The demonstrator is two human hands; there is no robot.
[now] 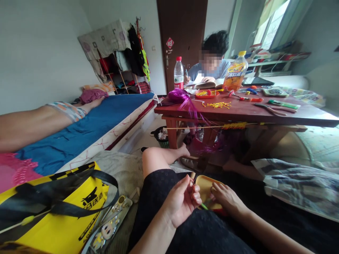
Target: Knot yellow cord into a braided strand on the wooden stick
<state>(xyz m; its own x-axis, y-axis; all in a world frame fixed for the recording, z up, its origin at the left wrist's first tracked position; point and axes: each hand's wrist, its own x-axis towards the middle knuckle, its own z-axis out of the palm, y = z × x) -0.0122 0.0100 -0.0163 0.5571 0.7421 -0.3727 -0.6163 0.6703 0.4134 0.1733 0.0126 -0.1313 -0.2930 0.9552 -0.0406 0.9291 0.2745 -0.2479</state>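
Note:
My left hand (184, 201) is curled closed, palm side up, above my lap. A thin stick-like thing (193, 175) with a tan end pokes out above its fingers. A green tip (204, 206) shows below the same hand; whether both belong to one piece I cannot tell. A shallow yellow tray (205, 182) rests on the dark cloth over my lap. Over its right side is my right hand (226, 197), its fingers bent down and drawn together inside the rim. What its fingertips pinch is too small to make out.
Ahead stands a wooden table (182, 110) with purple strands (182, 98), yellow pieces (218, 105), pliers (274, 110), a water bottle (179, 74) and a drink bottle (235, 72). Behind it a person (215, 46) writes. A yellow bag (87, 208) sits left; another person (34, 125) lies on the bed.

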